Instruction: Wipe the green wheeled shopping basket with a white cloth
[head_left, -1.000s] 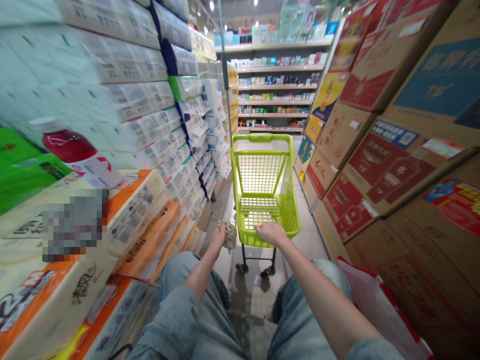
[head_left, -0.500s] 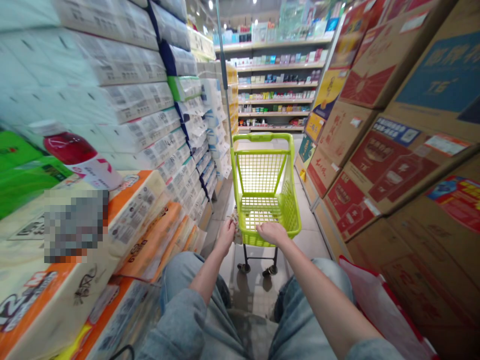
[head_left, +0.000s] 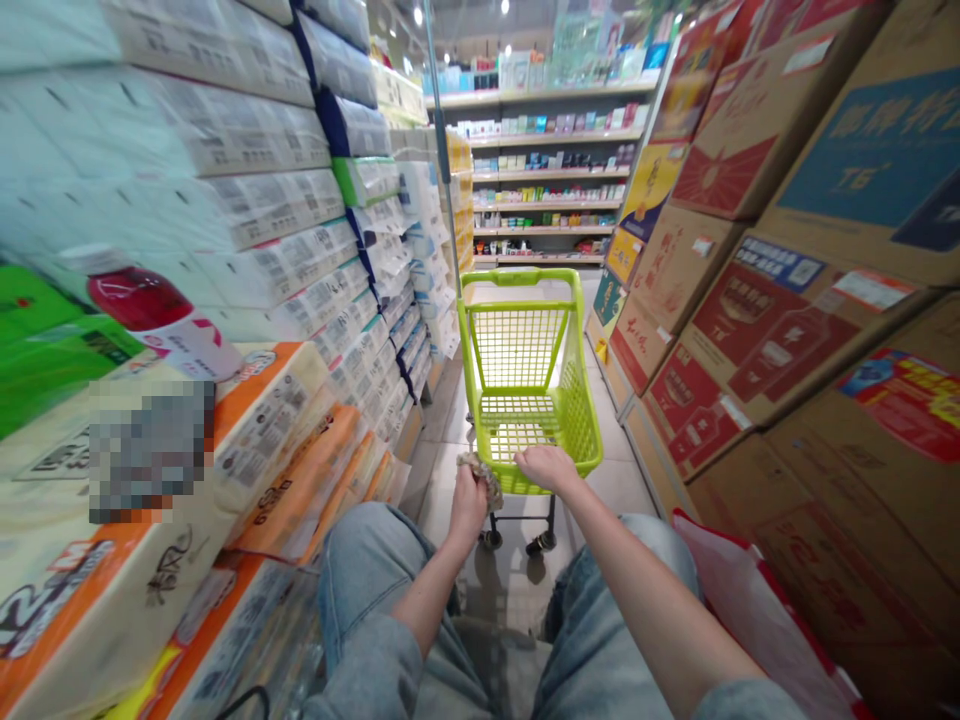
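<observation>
Gripping the near rim of the green trolley basket (head_left: 576, 400) mid-aisle, right hand (head_left: 546, 466) curls its fingers over; left hand (head_left: 466, 502) fisted round a crumpled cloth (head_left: 485, 472) against that rim. Basket's mesh floor shows plainly.

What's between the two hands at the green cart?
In the head view: a crumpled cloth gripped by the left hand, then a short stretch of near rim of the green cart, which the right hand holds.
</observation>
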